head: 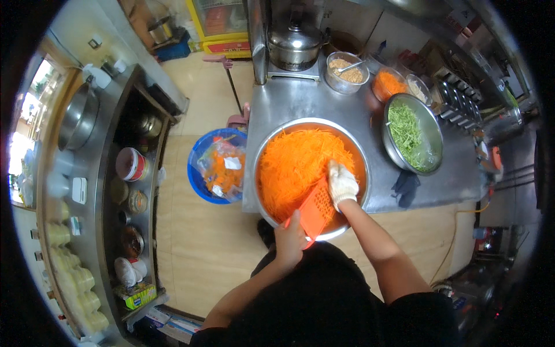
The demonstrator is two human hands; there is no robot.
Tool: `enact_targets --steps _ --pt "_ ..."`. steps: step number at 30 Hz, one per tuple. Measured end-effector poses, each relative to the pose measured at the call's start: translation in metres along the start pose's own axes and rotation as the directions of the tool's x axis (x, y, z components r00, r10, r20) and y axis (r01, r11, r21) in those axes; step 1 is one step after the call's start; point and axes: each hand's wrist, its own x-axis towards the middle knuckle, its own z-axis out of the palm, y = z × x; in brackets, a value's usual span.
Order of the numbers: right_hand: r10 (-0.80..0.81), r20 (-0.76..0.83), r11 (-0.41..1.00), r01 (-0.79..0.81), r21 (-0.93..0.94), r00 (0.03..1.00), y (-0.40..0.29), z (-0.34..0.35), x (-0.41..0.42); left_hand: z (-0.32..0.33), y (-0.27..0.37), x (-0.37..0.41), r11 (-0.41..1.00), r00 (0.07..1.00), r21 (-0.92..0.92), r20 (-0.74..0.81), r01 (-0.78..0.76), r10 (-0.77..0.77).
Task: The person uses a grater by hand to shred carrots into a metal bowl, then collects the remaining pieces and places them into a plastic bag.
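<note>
My left hand [290, 239] grips the near end of an orange-red plastic grater [315, 211], which slants over the near rim of a large stainless steel bowl [366, 167]. A tall heap of shredded carrot [299, 160] fills much of that bowl. In a white knit glove, my right hand [342, 184] is at the grater's upper right side, its fingers curled down by the shreds. Whatever may lie under that palm is hidden.
A tilted metal bowl of green shreds [407, 136] stands at right, beside a dark cloth [406, 186]. Farther back are a lidded steel pot [295, 45], a tub of brown granules [347, 71] and a carrot tub [389, 84]. A blue bin [194, 167] with scraps sits left.
</note>
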Motion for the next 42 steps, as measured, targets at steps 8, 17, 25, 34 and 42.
enact_targets --steps 8,17,25,34,42 --pt "0.031 -0.189 0.869 0.067 0.490 0.981 0.058 0.027 0.030 0.016 0.057 -0.026 0.829 0.976 0.528 0.195 -0.187 0.096" --pt "-0.119 0.020 -0.117 -0.034 0.993 0.993 -0.035 -0.038 0.024 -0.023 0.123 -0.039 0.792 0.891 0.419 0.120 -0.445 0.437" --pt "-0.419 -0.129 0.595 0.379 0.709 0.899 -0.244 -0.006 0.005 -0.095 0.178 0.016 0.633 0.593 0.137 -0.248 -0.762 0.767" --pt "-0.461 0.216 0.795 0.293 0.531 0.861 -0.271 0.129 -0.069 -0.208 0.160 0.152 0.678 0.683 -0.206 -0.451 -0.706 0.574" --pt "-0.117 0.764 0.528 -0.612 0.589 0.634 -0.225 0.312 -0.060 -0.278 0.088 0.234 0.836 0.858 -0.325 -0.424 -0.442 0.289"
